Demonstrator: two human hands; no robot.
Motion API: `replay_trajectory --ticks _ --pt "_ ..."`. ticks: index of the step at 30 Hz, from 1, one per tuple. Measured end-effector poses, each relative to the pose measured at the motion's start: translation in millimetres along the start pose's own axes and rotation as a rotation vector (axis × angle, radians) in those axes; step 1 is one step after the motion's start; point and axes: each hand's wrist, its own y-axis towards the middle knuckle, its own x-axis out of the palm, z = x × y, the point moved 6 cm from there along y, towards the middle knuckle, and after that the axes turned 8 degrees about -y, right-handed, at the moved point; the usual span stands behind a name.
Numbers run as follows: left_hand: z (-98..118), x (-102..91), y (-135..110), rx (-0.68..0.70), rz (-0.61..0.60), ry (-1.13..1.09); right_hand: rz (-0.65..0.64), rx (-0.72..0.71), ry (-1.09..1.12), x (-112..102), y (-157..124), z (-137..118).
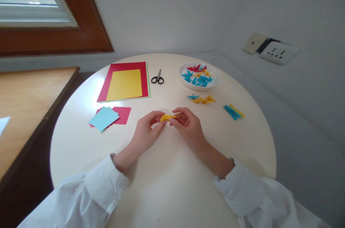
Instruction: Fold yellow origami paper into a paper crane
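A small folded yellow origami crane (167, 117) is pinched between both hands above the middle of the round white table (167, 185). My left hand (148, 130) grips its left end between thumb and fingers. On the other end, the thumb and curled fingers of my right hand (189, 127) close on the paper. Fingertips cover part of the folds. Just beyond my right hand lie a blue paper crane (193, 96) and some yellow paper cranes (207, 99).
A white dish (185, 85) holds several red, blue and yellow cranes. Black-handled scissors (157, 78) lie beside red and yellow sheets (124, 85). Light blue squares (104, 119) rest over red ones at left. Folded blue and yellow strips (233, 112) lie at right.
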Motion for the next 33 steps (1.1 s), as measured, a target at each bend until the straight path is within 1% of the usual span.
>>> replay_trajectory --ticks 4,6,9,12,17,21,26,29,33 --pt "-6.3 -1.7 2.8 -0.11 0.005 -0.134 0.089 -0.084 -0.139 -6.6 0.1 -6.5" --pt "-10.1 -2.6 3.1 -0.169 0.011 -0.184 0.108 -0.099 -0.19 -7.9 0.4 -6.6" --pt "-15.2 -3.1 2.9 -0.22 0.018 -0.243 0.078 -0.055 -0.199 -6.4 1.2 -1.2" --pt "-17.8 -1.8 2.8 -0.238 0.004 -0.317 0.025 -0.004 -0.146 -3.2 1.7 4.8" --pt "-18.8 -1.1 2.4 -0.289 0.016 -0.407 0.017 -0.001 -0.122 -3.2 1.9 6.7" --pt "-18.4 0.0 1.9 -0.297 -0.006 -0.344 0.016 -0.025 -0.213 -3.0 1.2 2.8" --pt "-12.8 3.0 1.5 -0.222 -0.077 -0.21 0.037 -0.084 -0.28 -2.3 -0.2 -4.9" --pt "-9.3 3.4 1.7 -0.201 -0.092 -0.148 0.051 -0.074 -0.28 -2.9 -0.1 -4.5" --pt "-7.0 4.2 1.6 -0.206 -0.11 -0.132 0.071 -0.034 -0.262 -5.0 1.5 -0.5"
